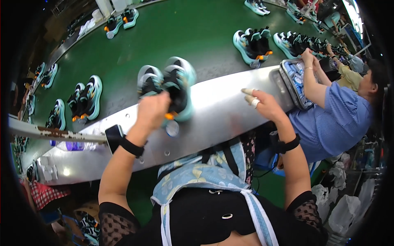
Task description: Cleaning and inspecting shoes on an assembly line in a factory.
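My left hand is closed at the heel end of a pair of black, white and mint-green sneakers, its fingers at the collar of the right-hand sneaker. The other sneaker of the pair stands just left of it, partly hidden by that hand. An orange tab and a round pale tag hang at the heel. Over the metal ledge, my right hand is held away from the shoes with fingers stretched out and nothing in them. Pale covers sit on some of its fingertips.
The metal ledge runs along the green belt. More sneakers stand at left, and another pair at far right. A bottle lies left, by a metal bar. At right, a co-worker sits beside a bin of blue packets.
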